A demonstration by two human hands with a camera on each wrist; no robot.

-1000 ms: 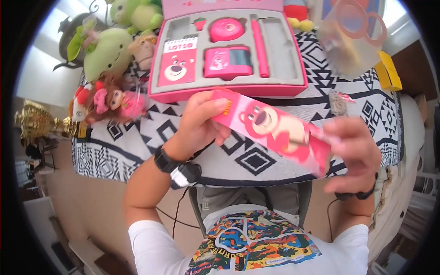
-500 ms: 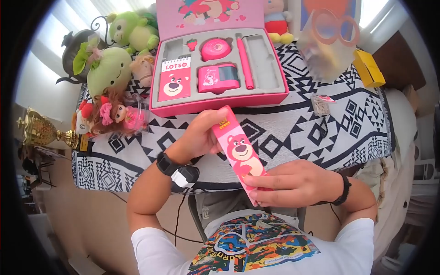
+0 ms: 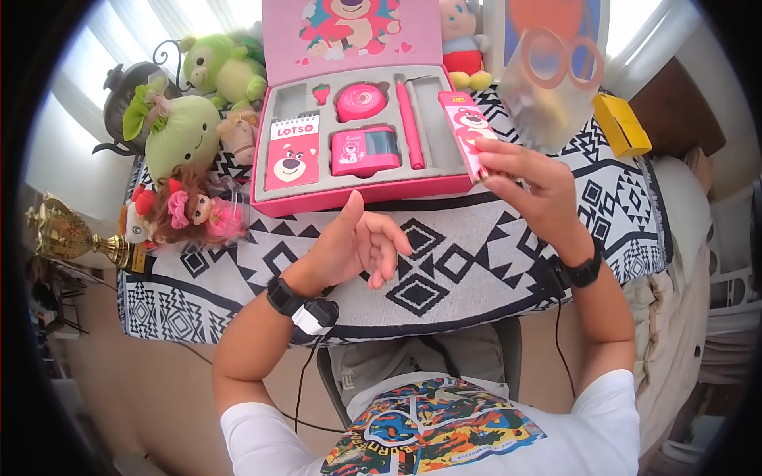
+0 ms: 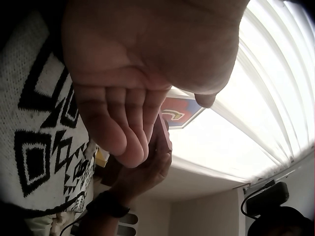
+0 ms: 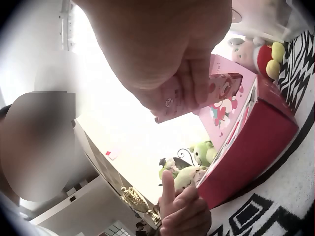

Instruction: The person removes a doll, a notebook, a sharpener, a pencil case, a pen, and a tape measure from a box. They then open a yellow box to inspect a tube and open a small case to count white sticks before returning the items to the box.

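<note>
My right hand (image 3: 536, 190) pinches the lower end of a slim pink carton (image 3: 467, 125) with a bear on its front. The carton is tilted and overlaps the right-hand slot of the pink gift box (image 3: 317, 205) in the head view. In the right wrist view the carton (image 5: 225, 87) sticks out past the fingers, above the box. My left hand (image 3: 341, 250) is empty, its fingers loosely bent, in front of the box. Inside the grey insert sit a LOTSO notepad (image 3: 292, 163), a pencil sharpener (image 3: 365, 152), a round pink item (image 3: 362, 101) and a pink pen (image 3: 409, 127).
Plush toys (image 3: 182, 131) and a doll (image 3: 202, 210) stand left of the box, with a gold trophy (image 3: 67, 230) at the far left. A translucent bag with round handles (image 3: 544, 95) and a yellow box (image 3: 621, 125) are at the right. Patterned cloth (image 3: 444, 293) covers the table.
The carton was held in both hands before my body. My left hand has let go of it, and my right hand has carried it forward and right to the gift box's right side.
</note>
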